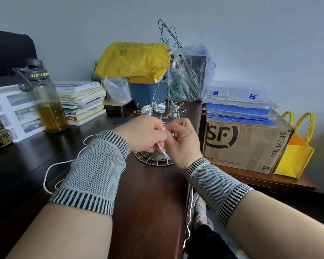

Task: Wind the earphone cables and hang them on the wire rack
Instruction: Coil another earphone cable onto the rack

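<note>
We count one loose earphone cable (161, 148), pinched in the grip of both the left hand (144, 134) and right hand (183, 141), just before the wire rack (158, 116). Three wound bundles (159, 106) hang on it. The rack stands near the tabletop (148, 193) right edge; open surface lies left.

A thin white earphone cable (162, 148) runs up between both hands, its loose length trailing in loops across the dark desk to the left. Behind it the chrome wire rack (160, 111) stands upright, three wound white bundles (159, 107) hanging on its upper arms.
</note>
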The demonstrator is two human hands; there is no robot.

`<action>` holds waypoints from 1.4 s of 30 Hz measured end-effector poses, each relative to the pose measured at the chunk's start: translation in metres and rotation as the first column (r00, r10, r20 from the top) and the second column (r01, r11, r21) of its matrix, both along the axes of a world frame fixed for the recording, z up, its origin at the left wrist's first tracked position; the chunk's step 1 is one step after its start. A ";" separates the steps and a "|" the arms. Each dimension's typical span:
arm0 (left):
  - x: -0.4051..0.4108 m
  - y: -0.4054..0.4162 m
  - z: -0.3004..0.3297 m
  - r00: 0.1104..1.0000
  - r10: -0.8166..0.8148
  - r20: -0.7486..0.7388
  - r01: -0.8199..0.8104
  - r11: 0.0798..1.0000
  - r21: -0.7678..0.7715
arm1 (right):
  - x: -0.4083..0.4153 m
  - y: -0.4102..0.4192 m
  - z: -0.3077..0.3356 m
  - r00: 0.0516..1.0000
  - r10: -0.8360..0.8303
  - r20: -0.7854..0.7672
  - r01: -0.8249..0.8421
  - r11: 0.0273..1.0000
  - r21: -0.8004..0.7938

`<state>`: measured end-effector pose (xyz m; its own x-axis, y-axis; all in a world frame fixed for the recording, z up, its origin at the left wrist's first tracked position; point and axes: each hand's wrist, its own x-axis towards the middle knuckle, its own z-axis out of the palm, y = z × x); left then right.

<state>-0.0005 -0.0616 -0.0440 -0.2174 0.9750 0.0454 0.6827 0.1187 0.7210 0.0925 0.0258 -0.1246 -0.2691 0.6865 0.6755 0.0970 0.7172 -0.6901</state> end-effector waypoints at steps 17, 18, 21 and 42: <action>-0.021 0.021 -0.020 0.908 0.399 0.129 -0.408 0.771 0.489 | -0.006 0.002 0.026 0.997 -0.022 -0.069 -0.007 0.917 -0.399; -0.021 0.021 -0.022 0.899 0.426 0.100 -0.416 0.762 0.497 | -0.006 0.003 0.028 0.997 -0.036 -0.065 0.006 0.908 -0.418; -0.015 0.025 -0.024 0.879 0.476 -0.024 -0.404 0.770 0.494 | -0.008 0.010 0.032 0.994 -0.095 -0.048 0.062 0.883 -0.465; -0.002 0.026 -0.028 0.864 0.477 -0.162 -0.395 0.841 0.370 | -0.008 0.019 0.034 0.986 -0.165 0.002 0.143 0.847 -0.512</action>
<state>-0.0028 -0.0355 -0.0720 -0.5590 0.7045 0.4372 0.7683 0.2419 0.5926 0.0840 0.0451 -0.0901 -0.1113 0.9673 0.2278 0.1413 0.2423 -0.9599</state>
